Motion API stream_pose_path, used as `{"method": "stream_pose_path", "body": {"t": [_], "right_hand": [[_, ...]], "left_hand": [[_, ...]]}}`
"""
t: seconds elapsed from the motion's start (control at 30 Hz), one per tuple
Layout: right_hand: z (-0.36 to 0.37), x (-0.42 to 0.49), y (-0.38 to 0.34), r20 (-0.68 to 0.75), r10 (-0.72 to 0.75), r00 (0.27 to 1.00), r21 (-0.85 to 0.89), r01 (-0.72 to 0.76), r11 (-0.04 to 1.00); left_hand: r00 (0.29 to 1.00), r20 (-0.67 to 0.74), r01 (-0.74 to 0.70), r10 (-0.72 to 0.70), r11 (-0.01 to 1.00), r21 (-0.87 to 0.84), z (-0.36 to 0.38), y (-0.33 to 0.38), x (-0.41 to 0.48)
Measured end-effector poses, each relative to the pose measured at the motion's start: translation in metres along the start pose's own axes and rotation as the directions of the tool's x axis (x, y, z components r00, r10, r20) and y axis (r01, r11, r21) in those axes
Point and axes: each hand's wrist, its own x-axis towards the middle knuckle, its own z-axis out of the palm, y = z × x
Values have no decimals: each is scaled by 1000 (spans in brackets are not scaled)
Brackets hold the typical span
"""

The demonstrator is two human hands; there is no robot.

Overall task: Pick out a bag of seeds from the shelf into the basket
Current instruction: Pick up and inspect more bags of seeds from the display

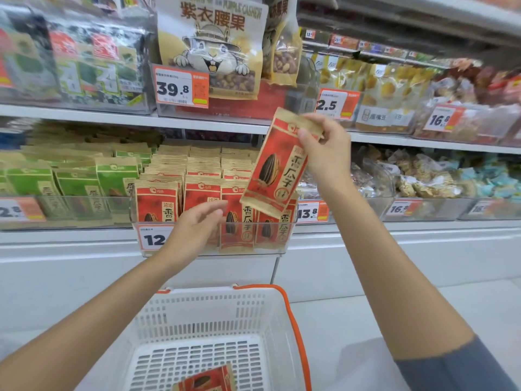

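Note:
My right hand (324, 149) pinches the top edge of a red and tan bag of sunflower seeds (276, 170), held tilted in the air in front of the shelf. Below it stand rows of the same red seed bags (197, 193) in a clear plastic bin (214, 244). My left hand (194, 230) hovers in front of that bin with fingers relaxed and holds nothing. A white plastic basket (197, 311) with an orange handle sits low in front of me. One red seed bag (208, 380) lies on its floor.
Green seed bags (79, 182) fill the bin to the left. Cashew bags (214, 43) hang on the shelf above, with orange price tags (180, 86) along the edges. Bagged snacks (423, 176) fill the bins to the right. White shelf panels run below.

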Motion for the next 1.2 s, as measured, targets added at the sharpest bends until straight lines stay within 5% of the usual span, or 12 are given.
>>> {"method": "stream_pose_path", "body": {"t": [0.13,0.43,0.97,1.2], "right_hand": [[15,-35,16,190,232,954,-24,-232,972],[20,-74,33,225,260,939,-134,-235,963],[15,-68,30,326,222,919,-56,-216,975],[17,-70,37,486,257,835,-129,-222,966]], "left_hand": [[984,135,146,-112,950,-274,3,6,-6],[982,173,89,-79,994,-55,8,-4,-9],[973,180,177,-145,968,-176,2,-10,-6],[981,-51,148,-188,890,-432,-3,-4,0]]}}
